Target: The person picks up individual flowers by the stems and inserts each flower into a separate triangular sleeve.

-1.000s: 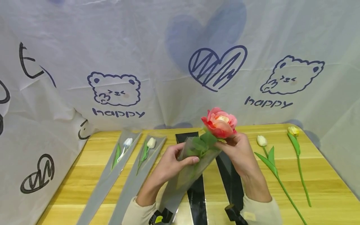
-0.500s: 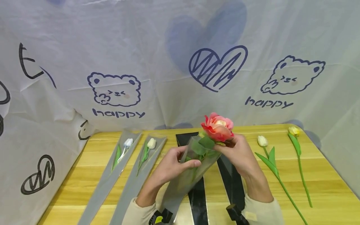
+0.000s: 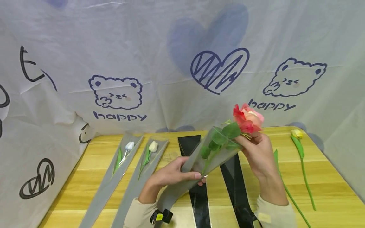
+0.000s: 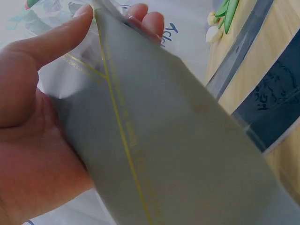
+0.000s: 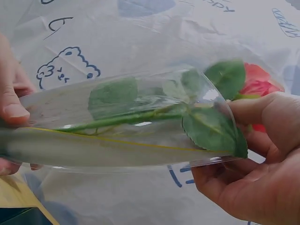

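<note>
My left hand (image 3: 174,172) grips a long grey, clear-fronted flower sleeve (image 3: 174,196) partway along, thumb across its front. A pink-red artificial rose (image 3: 248,118) leans to the right, its bloom outside the sleeve's mouth. Most of its green stem (image 5: 126,121) and several leaves (image 5: 208,126) show through the clear film, though one leaf pokes out at the mouth. Just under the bloom, my right hand (image 3: 258,155) pinches the rose. In the left wrist view, the sleeve (image 4: 154,112) shows a gold line, with my left thumb (image 4: 56,42) lying over its edge.
Two grey sleeves, one with a bluish-white tulip (image 3: 129,145), one with a cream tulip (image 3: 153,146), lie left. Black sleeves (image 3: 199,199) lie beneath my hands. A yellow tulip (image 3: 297,133) and a partly hidden stem (image 3: 291,196) lie right. A printed cloth (image 3: 168,63) hangs behind.
My right hand has moved right with the rose, which now tilts further right. The left hand sits lower on the sleeve, and more leaves show above it. The right hand now covers the loose white tulip's head.
</note>
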The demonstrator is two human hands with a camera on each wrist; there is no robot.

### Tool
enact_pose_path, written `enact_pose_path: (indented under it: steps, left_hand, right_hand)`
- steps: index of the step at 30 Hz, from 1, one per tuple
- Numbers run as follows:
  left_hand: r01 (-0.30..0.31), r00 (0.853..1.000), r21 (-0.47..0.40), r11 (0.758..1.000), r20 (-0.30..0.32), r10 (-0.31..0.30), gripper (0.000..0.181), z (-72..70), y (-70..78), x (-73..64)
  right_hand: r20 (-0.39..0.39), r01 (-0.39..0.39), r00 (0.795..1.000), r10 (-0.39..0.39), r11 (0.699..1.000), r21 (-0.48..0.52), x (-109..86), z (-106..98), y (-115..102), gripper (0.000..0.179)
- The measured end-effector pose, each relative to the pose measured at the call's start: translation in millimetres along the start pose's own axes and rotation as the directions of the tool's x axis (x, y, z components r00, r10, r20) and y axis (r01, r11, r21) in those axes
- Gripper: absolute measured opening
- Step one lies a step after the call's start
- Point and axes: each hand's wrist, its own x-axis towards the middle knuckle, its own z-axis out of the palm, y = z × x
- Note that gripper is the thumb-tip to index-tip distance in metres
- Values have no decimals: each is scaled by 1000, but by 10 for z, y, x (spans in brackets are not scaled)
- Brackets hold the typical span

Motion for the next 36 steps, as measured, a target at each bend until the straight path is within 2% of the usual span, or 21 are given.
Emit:
enact_pose_path:
  steps: [4,8,11,15,19,22,24,27,32,34,36]
  left_hand:
    - [-3,998,58,998,-65,6,30,42,42,4]
    - [3,995,103,995,-99,7,31,95,101,13]
    - [9,995,127,992,-104,4,32,131,125,23]
    - [12,994,155,988,-109,5,35,153,117,40]
    - [8,991,111,994,-133,7,36,133,76,47]
    - [2,987,47,999,-161,6,36,100,38,45]
    - [-6,985,16,1000,-173,8,37,79,19,44]
    - [-19,985,-21,1000,-175,15,36,59,4,44]
    - [-33,980,-111,993,-197,11,35,42,-21,36]
    - [-33,975,-144,989,-220,1,32,32,-29,25]
    - [-35,971,-161,986,-241,-5,30,20,-29,14]
  right_hand:
    - [59,13,998,-13,1000,-6,-12,-29,-20,36]
    - [104,16,995,0,989,-148,-23,-48,-32,44]
    - [118,1,993,29,969,-247,-21,-80,-49,39]
    - [131,-32,987,88,926,-377,-16,-112,-85,33]
    - [124,-55,983,135,862,-504,-9,-95,-110,43]
    - [122,-55,982,146,832,-553,-11,-94,-131,45]
    - [123,-47,983,139,826,-561,-21,-105,-148,44]
    - [144,-22,983,113,853,-522,-38,-122,-161,40]
    - [217,14,975,53,956,-294,-59,-120,-168,33]
    - [213,33,977,16,974,-226,-65,-100,-174,32]
    - [184,71,982,-31,975,-211,-67,-65,-173,32]
